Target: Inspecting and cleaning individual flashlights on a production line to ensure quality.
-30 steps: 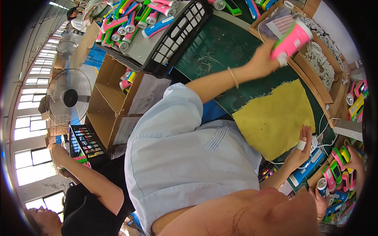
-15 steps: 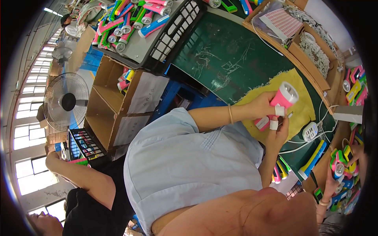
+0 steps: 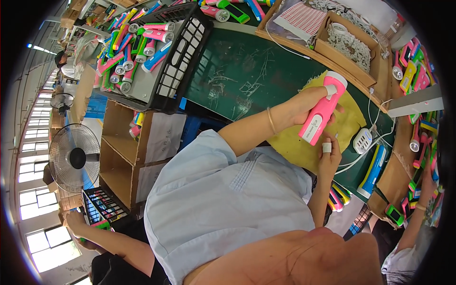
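A pink and white flashlight (image 3: 324, 108) is gripped along its body by my left hand (image 3: 306, 102). Its white head points up and away, and its labelled side faces me. White tape wraps the left thumb, which presses on the upper body. Just below the flashlight's tail, my right hand (image 3: 329, 156) is curled, apart from it, with white tape on one finger. Whatever its bent fingers may hold is hidden. Both hands are over a frayed yellow cloth (image 3: 349, 114) on the green tabletop (image 3: 232, 71).
A black crate (image 3: 183, 52) full of colourful flashlights stands far left. A white power strip (image 3: 363, 141) with cables and a blue-yellow flashlight (image 3: 373, 172) lie right of the cloth. A cardboard box (image 3: 349, 50) of white cords is beyond. Other people work at both sides.
The flashlight has turned from lamp-end toward me to its labelled side showing, held by my left hand. My right hand has come away from it, downward. The whole view has shifted slightly.
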`<state>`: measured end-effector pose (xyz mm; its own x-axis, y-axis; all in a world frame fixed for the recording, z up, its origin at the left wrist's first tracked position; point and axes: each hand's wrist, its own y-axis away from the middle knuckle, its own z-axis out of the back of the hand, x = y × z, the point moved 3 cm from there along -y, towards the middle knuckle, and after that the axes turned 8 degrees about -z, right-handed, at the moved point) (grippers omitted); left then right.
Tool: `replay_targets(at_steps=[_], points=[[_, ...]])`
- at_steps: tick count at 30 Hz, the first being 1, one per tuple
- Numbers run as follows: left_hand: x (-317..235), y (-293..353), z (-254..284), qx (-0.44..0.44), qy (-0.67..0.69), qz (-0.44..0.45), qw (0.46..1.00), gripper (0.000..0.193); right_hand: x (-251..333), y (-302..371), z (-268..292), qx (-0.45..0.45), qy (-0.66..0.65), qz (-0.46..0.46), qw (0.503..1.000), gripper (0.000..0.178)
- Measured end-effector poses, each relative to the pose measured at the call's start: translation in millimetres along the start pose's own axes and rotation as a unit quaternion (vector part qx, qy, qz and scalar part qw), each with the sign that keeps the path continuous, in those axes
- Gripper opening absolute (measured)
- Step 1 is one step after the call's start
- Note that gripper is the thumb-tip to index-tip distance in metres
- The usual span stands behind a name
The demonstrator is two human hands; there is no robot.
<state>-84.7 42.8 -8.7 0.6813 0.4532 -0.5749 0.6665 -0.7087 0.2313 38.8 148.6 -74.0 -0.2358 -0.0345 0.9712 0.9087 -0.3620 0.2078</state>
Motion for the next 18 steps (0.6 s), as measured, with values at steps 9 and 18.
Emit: replay_targets(at_steps=[9,18], points=[[-28,-21,19,0.015,-0.477,-0.270,0.837,0.037,29,-9,22,0.006,-0.109,-0.023,0.994,0.033],[-23,-39,50,-0.206,-0.544,-0.341,0.738,0.055,31,-22,20,0.011,-0.021,0.016,1.000,0.022]])
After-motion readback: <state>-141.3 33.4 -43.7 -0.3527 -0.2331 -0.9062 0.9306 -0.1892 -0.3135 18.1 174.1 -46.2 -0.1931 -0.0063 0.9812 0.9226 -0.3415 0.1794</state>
